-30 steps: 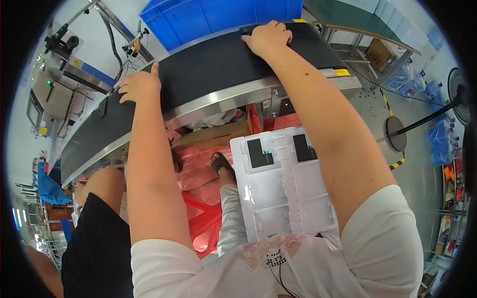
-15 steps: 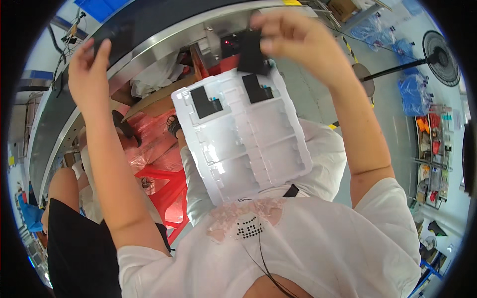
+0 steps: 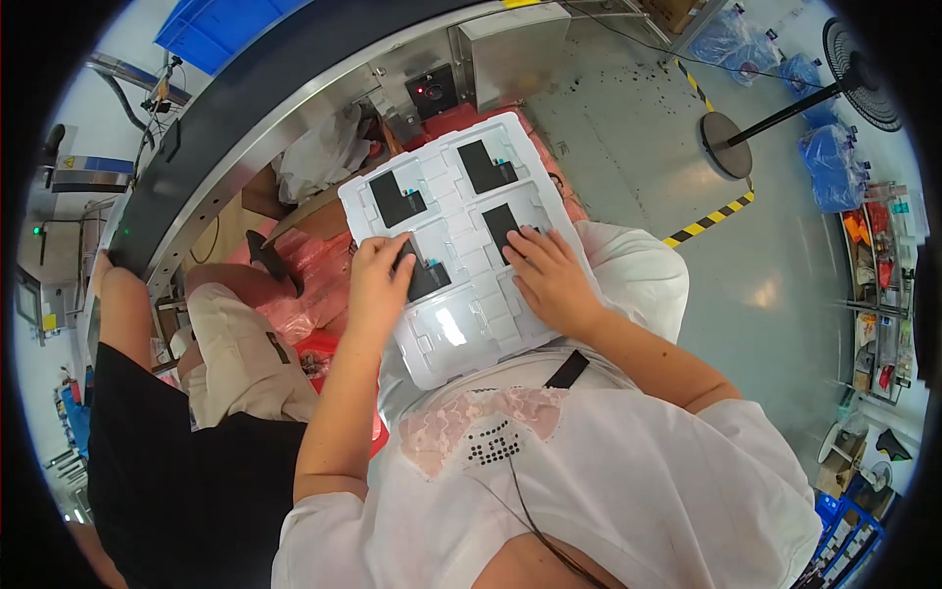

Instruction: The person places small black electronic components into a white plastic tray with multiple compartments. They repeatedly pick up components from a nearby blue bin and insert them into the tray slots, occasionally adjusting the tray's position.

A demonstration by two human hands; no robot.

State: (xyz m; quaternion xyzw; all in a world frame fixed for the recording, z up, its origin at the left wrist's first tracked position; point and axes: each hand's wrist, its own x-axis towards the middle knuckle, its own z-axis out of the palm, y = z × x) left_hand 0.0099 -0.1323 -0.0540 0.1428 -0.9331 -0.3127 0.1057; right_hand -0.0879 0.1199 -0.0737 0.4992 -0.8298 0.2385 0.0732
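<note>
Conveyor (image 3: 255,98) beyond white tray (image 3: 451,332). Second-row black parts (image 3: 428,283) are touched by left fingers (image 3: 399,241), curled, and right fingers (image 3: 531,245), half-spread; grip can't be told. Corners could be bent if pressed in misaligned.

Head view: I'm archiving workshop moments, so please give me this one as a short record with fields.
Container: white compartment tray, over the lap
Contents: four flat black parts, in the two rows farther from the torso
Left side: left hand, fingertips at the nearer left part
Right side: right hand, fingers over the nearer right part, partly hiding it
Beyond tray: black conveyor belt, blue bin
Far right: pedestal fan
Neighbour: co-worker in black, at left
</note>
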